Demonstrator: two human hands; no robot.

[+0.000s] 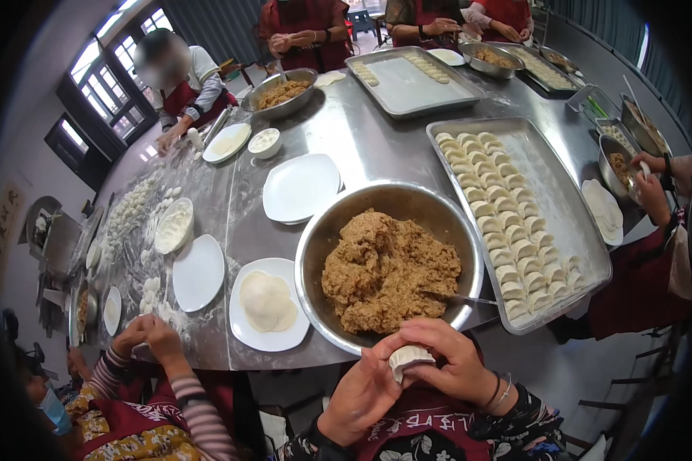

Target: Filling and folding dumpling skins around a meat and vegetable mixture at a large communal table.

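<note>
Between both hands, just off the table's front edge, is a pleated dumpling (408,360). My left hand (362,395) supports it at its left end, and my right hand (452,360) pinches its right side. Directly beyond them stands a large steel bowl (305,230) of brown minced filling (392,265), with a metal utensil (455,296) stuck in it. To the bowl's left, a white square plate (242,331) carries a few round dough wrappers (268,299). On the right lies a metal tray (565,213) with rows of finished dumplings (504,219).
White plates (301,187) and a bowl of flour (174,225) sit to the left on the floured steel table (242,213). Small dough pieces (130,210) lie farther left. Another tray (403,95) is at the back. Co-workers' hands (153,340) work at left, right and far side.
</note>
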